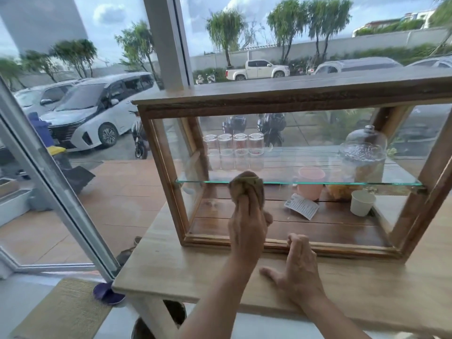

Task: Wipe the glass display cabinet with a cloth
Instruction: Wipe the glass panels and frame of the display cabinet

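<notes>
Here the cabinet (pixel 281 99), a wooden frame with glass sides, is sitting on a light wooden table (pixel 171 265) straight ahead of both hands, and the left hand (pixel 247 223) is pressing a bunched brown cloth (pixel 244 187) against the front edge of the glass shelf (pixel 367 183), its fingers curled closed around the fabric. Just right of it, the right hand (pixel 297 267) is lying palm down on the table with its fingers bent over the cabinet's bottom rail, gripping nothing else. Beyond the cloth, four upturned glasses (pixel 233 151) are standing on the shelf, while further right a pink cup (pixel 311 182), a paper cup (pixel 362 203) and a card (pixel 302 206) are resting on the floor of the cabinet.
</notes>
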